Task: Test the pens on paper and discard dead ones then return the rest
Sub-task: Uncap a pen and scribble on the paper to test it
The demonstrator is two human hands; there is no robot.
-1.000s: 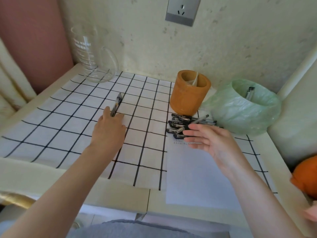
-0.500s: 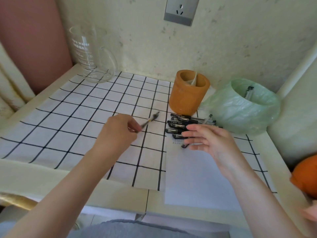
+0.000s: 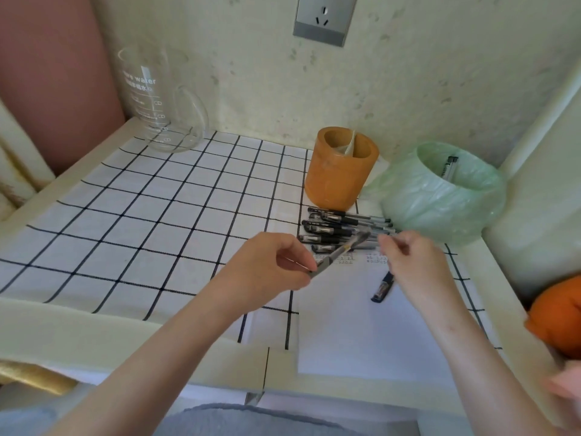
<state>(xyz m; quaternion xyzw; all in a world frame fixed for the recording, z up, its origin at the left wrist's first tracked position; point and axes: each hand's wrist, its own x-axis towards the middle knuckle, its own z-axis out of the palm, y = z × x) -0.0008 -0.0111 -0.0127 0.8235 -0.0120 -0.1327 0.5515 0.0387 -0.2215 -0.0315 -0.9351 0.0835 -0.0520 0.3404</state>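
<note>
Probably handing a pen across for its scribble test.

Fingers (image 3: pixel 303 262) of the left hand (image 3: pixel 267 269) clamped on the pen (image 3: pixel 342 251), slanted above the paper (image 3: pixel 361 328) towards the right hand (image 3: pixel 412 262). Right fingers curled on a second pen (image 3: pixel 383 287). Beyond, on the worktop (image 3: pixel 195 350): pen pile (image 3: pixel 339 222), orange holder (image 3: pixel 339 174), green bin (image 3: pixel 440 199), likely for duds.

A clear glass jug (image 3: pixel 163 102) with printed measuring marks stands at the far left of the counter (image 3: pixel 201 344), on a black-checked white cloth (image 3: pixel 125 215). A grey wall socket (image 3: pixel 323 20) sits above.
</note>
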